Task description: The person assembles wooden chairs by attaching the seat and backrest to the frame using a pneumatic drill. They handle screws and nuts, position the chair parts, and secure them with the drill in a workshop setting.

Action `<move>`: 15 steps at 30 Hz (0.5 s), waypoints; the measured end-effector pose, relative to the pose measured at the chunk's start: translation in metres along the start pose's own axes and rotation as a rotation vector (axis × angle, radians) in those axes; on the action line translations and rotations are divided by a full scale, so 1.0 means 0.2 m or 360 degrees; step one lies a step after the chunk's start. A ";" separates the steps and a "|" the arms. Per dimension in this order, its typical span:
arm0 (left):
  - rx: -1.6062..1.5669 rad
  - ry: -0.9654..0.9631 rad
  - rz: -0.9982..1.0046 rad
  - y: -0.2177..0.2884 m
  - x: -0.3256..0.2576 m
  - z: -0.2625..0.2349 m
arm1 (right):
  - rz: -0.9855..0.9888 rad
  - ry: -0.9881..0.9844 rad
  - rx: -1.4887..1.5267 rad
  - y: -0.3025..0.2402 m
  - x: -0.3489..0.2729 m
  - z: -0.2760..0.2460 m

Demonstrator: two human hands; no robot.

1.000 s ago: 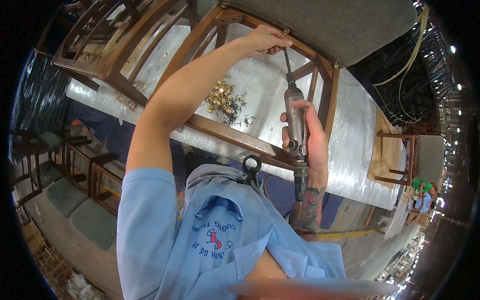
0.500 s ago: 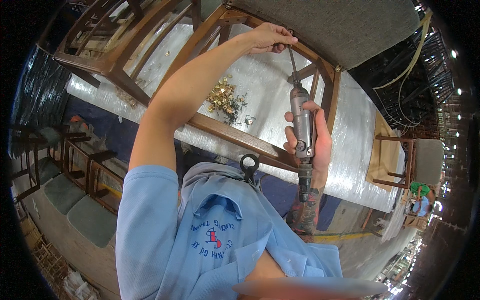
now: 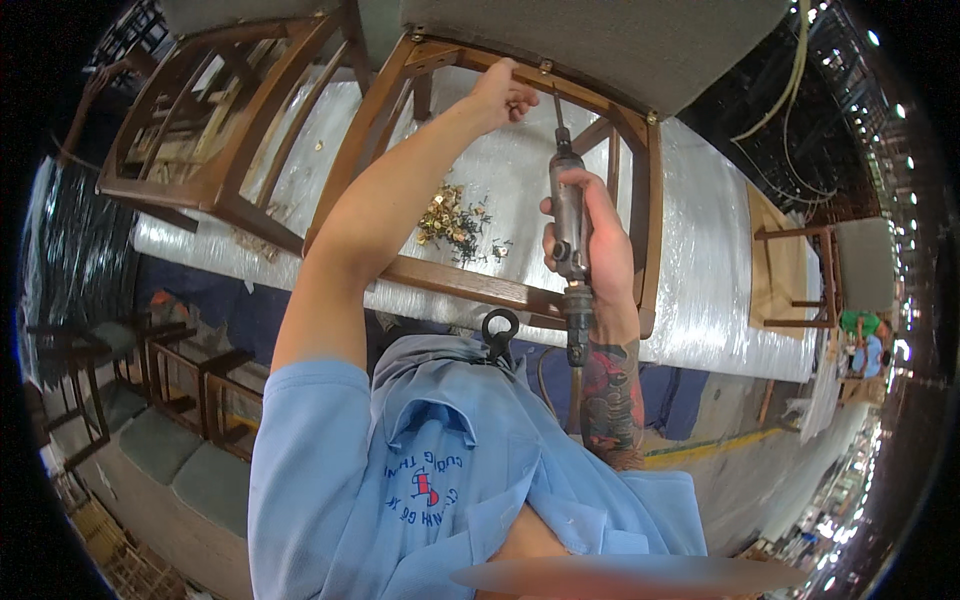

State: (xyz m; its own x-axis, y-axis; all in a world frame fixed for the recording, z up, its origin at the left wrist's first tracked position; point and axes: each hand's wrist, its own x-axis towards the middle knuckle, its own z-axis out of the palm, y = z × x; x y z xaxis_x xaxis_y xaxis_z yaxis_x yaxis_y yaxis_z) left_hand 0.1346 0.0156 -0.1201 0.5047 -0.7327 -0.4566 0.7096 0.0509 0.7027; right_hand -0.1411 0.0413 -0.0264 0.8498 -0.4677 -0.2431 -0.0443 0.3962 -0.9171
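My right hand is wrapped round a grey air screwdriver, its long thin bit directed at the far rail of a brown wooden chair frame. The bit's tip is close to a small brass-coloured bracket on that rail; whether they touch I cannot tell. Left of the bit, my left hand is near the same rail, its fingers curled; what they hold, if anything, is hidden. A grey upholstered panel lies against the far side of the frame.
Loose brass-coloured fittings and dark screws lie in a pile on the plastic-wrapped table. Another wooden chair frame stands to the left. Grey-seated chairs are at the lower left. An air hose hangs at the upper right.
My left hand has moved left, away from the bit's tip, where its fingers were pinched. The screwdriver and my right hand have shifted slightly up and left in the view.
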 end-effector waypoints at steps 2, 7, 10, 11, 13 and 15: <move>-0.0028 0.0194 -0.0050 -0.01 0.03 0.01 | -0.0020 0.0012 0.0012 0.01 0.03 0.01; 0.0387 0.0406 0.0317 -0.07 0.07 0.07 | -0.0052 0.0129 -0.0034 -0.01 0.10 0.08; 0.0419 0.0553 0.0430 -0.13 0.09 0.12 | -0.0076 0.0127 -0.0047 -0.01 0.14 0.08; 0.0385 0.0529 0.0416 -0.13 0.10 0.12 | -0.0071 0.0135 -0.0062 -0.01 0.15 0.08; 0.0316 0.0484 0.0389 -0.12 0.11 0.13 | -0.0057 0.0159 -0.0095 -0.02 0.17 0.09; 0.0303 0.0499 0.0361 -0.10 0.10 0.11 | -0.0015 0.0177 -0.0133 -0.02 0.19 0.11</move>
State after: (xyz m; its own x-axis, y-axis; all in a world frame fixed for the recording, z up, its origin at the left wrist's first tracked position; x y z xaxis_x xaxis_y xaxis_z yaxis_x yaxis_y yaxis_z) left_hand 0.1191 -0.0156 -0.1311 0.7835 -0.4740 -0.4019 0.4748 0.0392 0.8792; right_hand -0.0968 0.0389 -0.0257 0.7871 -0.5575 -0.2637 -0.0842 0.3265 -0.9414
